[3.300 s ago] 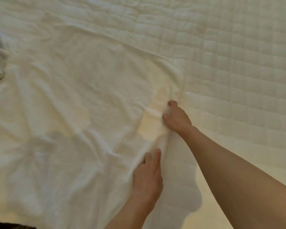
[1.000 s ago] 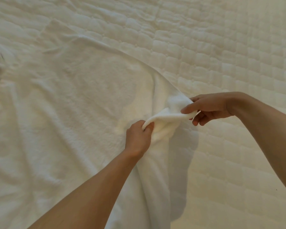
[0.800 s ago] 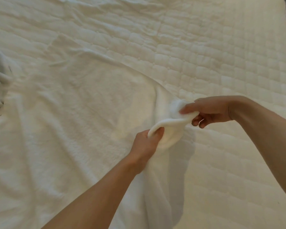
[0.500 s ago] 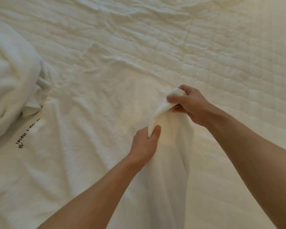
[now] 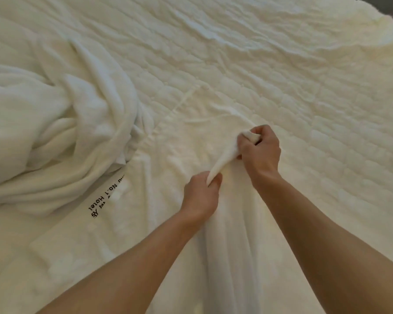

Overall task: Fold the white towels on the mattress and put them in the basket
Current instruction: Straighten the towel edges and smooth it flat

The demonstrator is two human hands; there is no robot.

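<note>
Towel (image 5: 145, 223) lay spread on the quilted mattress (image 5: 281, 71), its bulk leftward of both hands; left hand (image 5: 201, 197) pinched its raised edge nearer the body, right hand (image 5: 260, 151) clenched it farther along.

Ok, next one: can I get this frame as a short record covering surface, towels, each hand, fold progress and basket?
surface: quilted mattress
spread towel: lies open and wrinkled, with black lettering near its left edge
bunched towel: heaped at the left, unfolded
left hand: pinches the spread towel's lifted edge
right hand: grips the same edge, farther from the camera
fold progress: edge raised, no fold laid yet
basket: not in view
</note>
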